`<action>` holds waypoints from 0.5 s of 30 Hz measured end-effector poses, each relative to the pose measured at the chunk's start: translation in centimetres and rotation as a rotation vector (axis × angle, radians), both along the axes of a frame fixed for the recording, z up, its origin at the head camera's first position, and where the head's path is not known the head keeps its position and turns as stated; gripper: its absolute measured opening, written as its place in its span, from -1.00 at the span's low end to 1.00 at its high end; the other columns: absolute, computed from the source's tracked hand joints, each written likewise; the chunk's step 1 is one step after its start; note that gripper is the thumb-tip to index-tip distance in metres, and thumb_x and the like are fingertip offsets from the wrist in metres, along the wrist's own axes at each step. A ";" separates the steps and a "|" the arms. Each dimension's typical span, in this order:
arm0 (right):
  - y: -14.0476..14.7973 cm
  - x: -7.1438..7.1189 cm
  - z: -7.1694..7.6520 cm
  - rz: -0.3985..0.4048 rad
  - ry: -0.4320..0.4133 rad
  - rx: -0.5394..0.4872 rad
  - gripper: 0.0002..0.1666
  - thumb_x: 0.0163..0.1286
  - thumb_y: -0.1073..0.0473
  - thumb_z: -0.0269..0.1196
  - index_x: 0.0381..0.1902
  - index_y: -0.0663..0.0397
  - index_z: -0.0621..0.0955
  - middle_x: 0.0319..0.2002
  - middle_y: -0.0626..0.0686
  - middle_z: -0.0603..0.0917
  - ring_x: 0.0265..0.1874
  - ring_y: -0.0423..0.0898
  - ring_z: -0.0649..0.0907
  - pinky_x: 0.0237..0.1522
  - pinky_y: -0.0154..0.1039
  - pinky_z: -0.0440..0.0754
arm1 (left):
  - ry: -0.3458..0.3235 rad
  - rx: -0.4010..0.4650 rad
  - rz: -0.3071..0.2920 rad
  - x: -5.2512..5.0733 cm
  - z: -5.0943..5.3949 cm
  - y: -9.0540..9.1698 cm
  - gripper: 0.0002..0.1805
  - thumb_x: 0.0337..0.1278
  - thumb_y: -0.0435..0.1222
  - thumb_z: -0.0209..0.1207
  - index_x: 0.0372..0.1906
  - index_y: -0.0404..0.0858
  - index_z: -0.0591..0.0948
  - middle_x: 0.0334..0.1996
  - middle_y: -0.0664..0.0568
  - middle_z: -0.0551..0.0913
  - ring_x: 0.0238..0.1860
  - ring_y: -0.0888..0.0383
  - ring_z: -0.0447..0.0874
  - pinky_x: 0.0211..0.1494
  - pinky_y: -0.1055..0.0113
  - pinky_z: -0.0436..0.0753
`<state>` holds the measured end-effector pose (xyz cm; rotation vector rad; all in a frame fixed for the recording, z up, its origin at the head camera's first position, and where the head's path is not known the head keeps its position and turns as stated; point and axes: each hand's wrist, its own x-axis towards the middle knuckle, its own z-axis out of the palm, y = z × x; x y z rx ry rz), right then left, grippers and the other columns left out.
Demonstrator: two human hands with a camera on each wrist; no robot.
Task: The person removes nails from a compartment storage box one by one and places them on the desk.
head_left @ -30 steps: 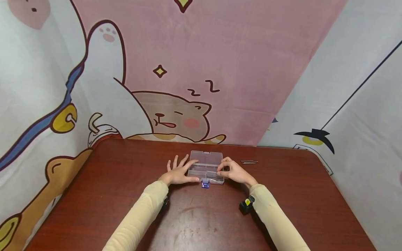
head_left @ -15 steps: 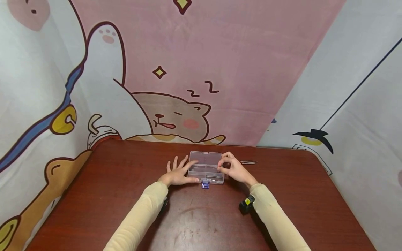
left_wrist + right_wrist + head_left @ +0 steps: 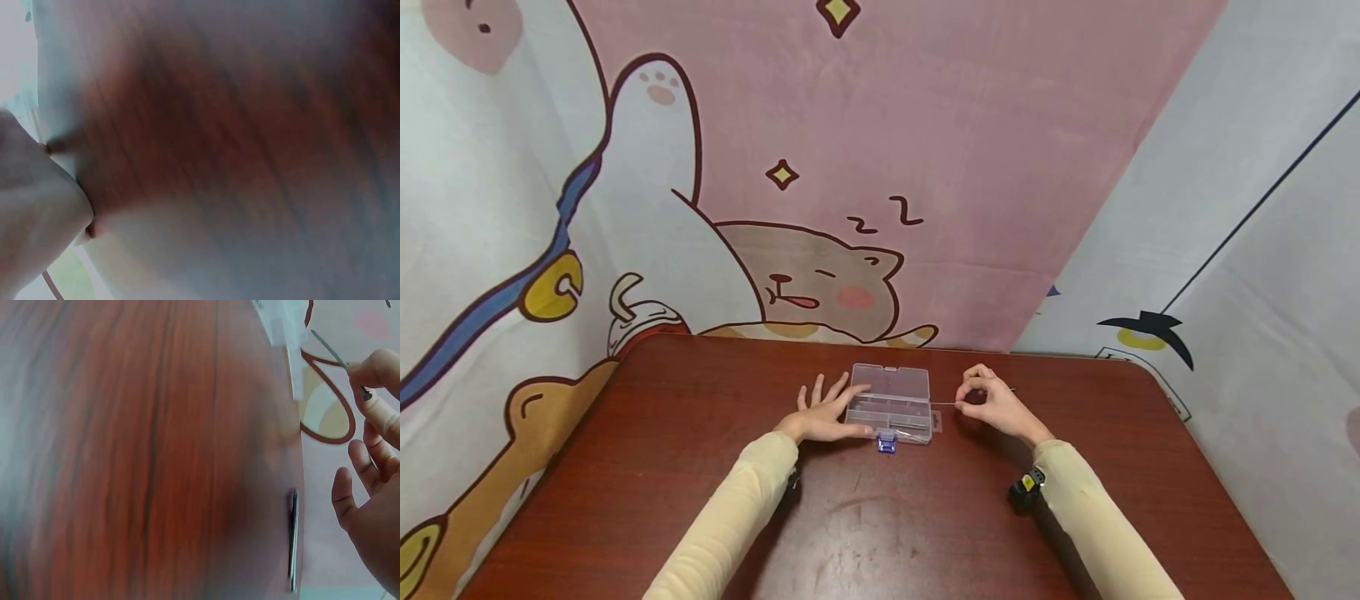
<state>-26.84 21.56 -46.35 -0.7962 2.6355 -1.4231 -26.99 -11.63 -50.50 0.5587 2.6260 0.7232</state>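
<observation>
A clear plastic compartment box (image 3: 891,382) lies on the table with its lid raised and a blue latch (image 3: 887,442) at the front. Thin metal pieces (image 3: 913,427) lie in its front right compartment. My left hand (image 3: 823,415) rests on the box's left side, fingers spread, thumb at the front corner. Right of the box, my right hand (image 3: 994,407) pinches a nail (image 3: 330,347) between thumb and forefinger. The nail's shank points left toward the box, and its dark head shows behind the fingertips in the right wrist view. The left wrist view shows mostly blurred table and part of that hand.
More nails (image 3: 294,540) lie on the table near the right hand; in the head view the hand mostly hides them. A clear hanging tab (image 3: 936,421) sticks out from the box's right side. Behind the brown table (image 3: 880,533) hangs a cartoon-printed cloth (image 3: 970,208).
My right hand has moved from the box's right side out to the right, with the nail pinched in it. The left hand stays on the box, which has shifted very slightly.
</observation>
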 end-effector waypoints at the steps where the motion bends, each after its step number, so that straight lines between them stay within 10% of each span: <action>1: 0.3 0.0 0.0 -0.001 -0.001 0.007 -0.94 0.16 0.48 0.33 -0.40 0.34 0.62 -0.14 0.30 0.41 -0.06 0.14 0.38 -0.09 0.23 0.40 | -0.005 -0.003 -0.001 0.0 0.1 0.0 -0.07 0.02 0.34 0.14 0.49 0.25 0.09 0.54 -0.02 -0.23 0.44 -0.29 -0.56 0.31 -0.27 -0.44; 15: 6.0 -1.7 -2.9 -0.091 0.041 0.109 -0.95 0.23 0.40 0.33 -0.39 0.21 0.65 -0.09 0.24 0.42 -0.02 0.07 0.37 -0.11 0.04 0.44 | -0.071 0.090 -0.040 -0.4 0.3 -0.8 -0.08 -0.05 0.11 0.19 0.50 0.17 0.13 0.54 -0.04 -0.27 0.44 -0.26 -0.61 0.31 -0.29 -0.40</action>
